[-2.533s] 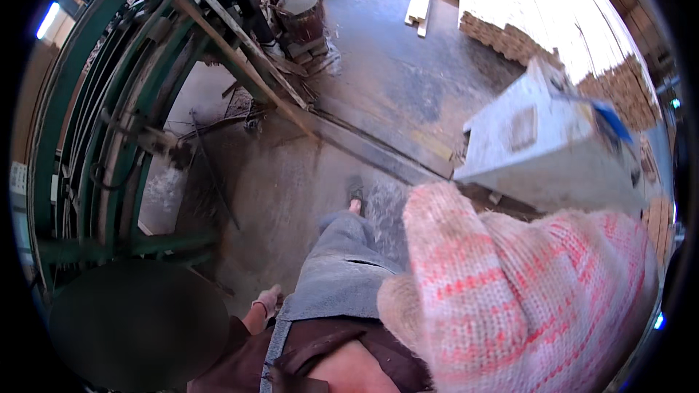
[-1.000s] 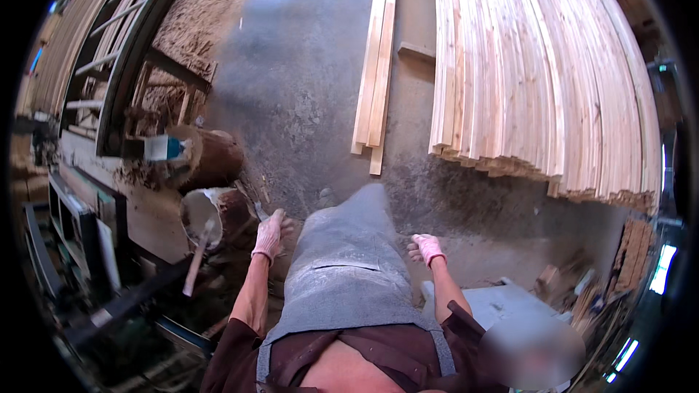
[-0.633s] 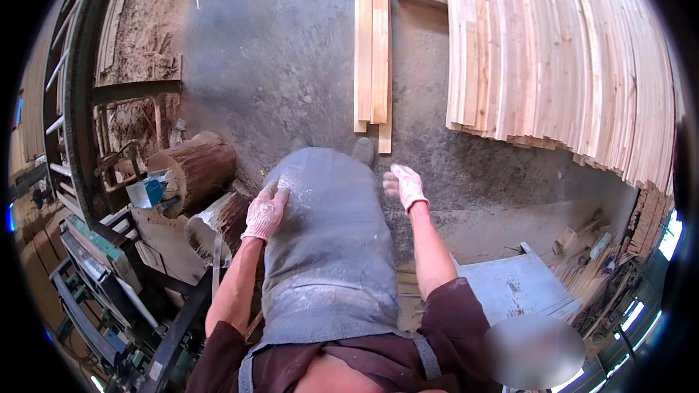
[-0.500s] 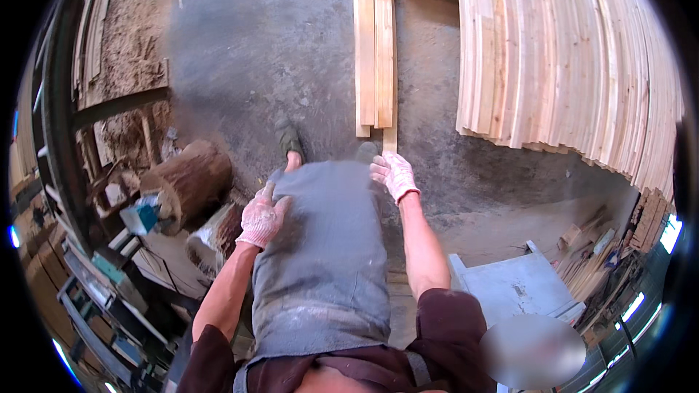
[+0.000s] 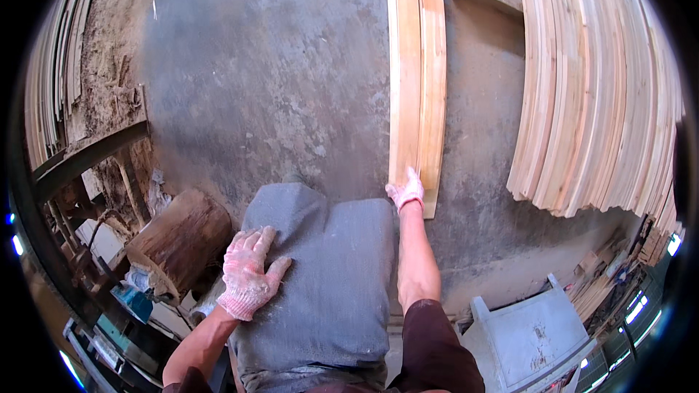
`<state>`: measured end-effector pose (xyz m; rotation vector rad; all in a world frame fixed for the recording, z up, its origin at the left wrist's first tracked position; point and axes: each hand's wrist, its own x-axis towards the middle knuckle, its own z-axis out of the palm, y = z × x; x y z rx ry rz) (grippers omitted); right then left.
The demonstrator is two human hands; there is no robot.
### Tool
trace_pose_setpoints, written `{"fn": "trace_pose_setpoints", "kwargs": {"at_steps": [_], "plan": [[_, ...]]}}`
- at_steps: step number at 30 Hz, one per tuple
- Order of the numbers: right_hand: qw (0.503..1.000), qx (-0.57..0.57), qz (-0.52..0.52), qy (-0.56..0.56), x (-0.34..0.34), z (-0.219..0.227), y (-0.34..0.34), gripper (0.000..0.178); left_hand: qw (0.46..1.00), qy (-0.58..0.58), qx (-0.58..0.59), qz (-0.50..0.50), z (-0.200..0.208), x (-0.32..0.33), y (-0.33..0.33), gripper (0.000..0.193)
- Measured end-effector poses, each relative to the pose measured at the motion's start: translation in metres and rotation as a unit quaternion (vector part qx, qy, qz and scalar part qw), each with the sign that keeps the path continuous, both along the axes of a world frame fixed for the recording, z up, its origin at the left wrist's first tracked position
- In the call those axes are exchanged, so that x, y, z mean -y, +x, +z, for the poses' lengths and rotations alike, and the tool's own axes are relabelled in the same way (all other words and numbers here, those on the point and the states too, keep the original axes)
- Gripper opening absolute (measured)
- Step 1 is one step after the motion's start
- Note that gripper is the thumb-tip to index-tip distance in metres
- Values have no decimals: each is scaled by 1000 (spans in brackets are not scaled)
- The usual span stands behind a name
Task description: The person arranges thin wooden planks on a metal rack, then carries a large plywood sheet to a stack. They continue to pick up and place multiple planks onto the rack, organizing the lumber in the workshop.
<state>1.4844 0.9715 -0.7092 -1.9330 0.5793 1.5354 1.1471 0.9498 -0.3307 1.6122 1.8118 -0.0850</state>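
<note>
The right pink-and-white knit-gloved hand [image 5: 407,192] is touching the near end of long, pale wooden boards [image 5: 405,87] on grey concrete floor [image 5: 284,87] (fingers pinching or not, I cannot tell); the left gloved hand [image 5: 249,278] is resting on the blue-grey cloth apron [image 5: 335,276], fingers close, thumb spread.

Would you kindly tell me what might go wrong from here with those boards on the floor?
The gloved right hand is at the near end of the pale wooden boards, which lie close together; it might get pinched if one shifts. No strap shows on that visible stretch, so the boards could slide apart. The left hand is at the gray apron, leaving one-handed control that may let a board twist.
</note>
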Motion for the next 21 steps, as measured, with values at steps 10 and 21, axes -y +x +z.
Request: {"fn": "trace_pose_setpoints", "kwargs": {"at_steps": [10, 21], "plan": [[985, -62, 5, 162, -8, 91, -6, 39, 999, -22, 28, 10, 9, -26, -5, 55], [844, -201, 427, 253, 15, 508, -122, 24, 801, -265, 441, 306, 78, -13, -30, 80]]}}
